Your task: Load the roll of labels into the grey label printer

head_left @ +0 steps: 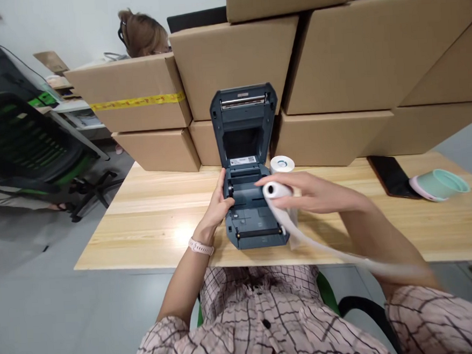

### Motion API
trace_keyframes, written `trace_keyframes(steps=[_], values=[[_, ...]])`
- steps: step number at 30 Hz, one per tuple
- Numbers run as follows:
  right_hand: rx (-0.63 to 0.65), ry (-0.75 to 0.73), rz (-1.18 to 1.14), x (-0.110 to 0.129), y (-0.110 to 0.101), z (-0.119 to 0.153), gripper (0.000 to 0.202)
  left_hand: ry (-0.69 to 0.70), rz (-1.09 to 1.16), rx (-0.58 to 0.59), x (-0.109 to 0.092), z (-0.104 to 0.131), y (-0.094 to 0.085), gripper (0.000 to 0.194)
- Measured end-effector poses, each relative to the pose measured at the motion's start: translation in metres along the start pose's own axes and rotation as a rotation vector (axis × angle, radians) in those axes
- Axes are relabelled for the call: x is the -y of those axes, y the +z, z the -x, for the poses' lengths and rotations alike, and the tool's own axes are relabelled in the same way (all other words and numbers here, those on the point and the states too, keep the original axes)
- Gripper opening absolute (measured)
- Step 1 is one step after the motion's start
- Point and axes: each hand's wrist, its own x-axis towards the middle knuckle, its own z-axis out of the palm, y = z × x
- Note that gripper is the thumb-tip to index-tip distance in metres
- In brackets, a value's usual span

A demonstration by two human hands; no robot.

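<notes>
A dark grey label printer (249, 195) stands on the wooden table with its lid (245, 123) raised, so its inner bay and front roller show. My left hand (217, 205) grips the printer's left side, thumb over the edge at the bay. In my right hand (305, 192) is a small white paper roll (278, 191), pinched between thumb and fingers at the bay's right side. A long loose paper strip (326, 250) trails from it toward my right forearm, blurred at its end. Another white roll (282, 164) stands behind my right hand, beside the printer.
Stacked cardboard boxes (333, 62) line the table's back edge. At the right lie a black phone (392, 177) and a mint-green cup (441, 184) on its side. A person's head (143, 33) shows behind the boxes. An office chair (23, 143) stands left of the table (142, 226).
</notes>
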Motion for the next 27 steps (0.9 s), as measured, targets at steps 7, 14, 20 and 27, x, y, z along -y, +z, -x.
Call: trace_keyframes(steps=[7, 14, 20, 27], values=[[0.148, 0.018, 0.450, -0.009, 0.053, -0.059, 0.042, -0.035, 0.033, 0.005, -0.002, 0.001, 0.001, 0.113], [-0.090, -0.134, 0.429, -0.013, 0.064, -0.037, 0.034, -0.036, 0.032, 0.003, -0.002, 0.000, 0.002, 0.114], [-0.145, -0.160, 0.427, 0.008, 0.079, 0.004, 0.026, -0.041, -0.002, -0.016, -0.004, 0.002, 0.003, 0.110], [-0.132, -0.117, 0.499, 0.015, 0.098, 0.036, 0.041, -0.010, 0.006, -0.002, -0.004, 0.003, 0.003, 0.109]])
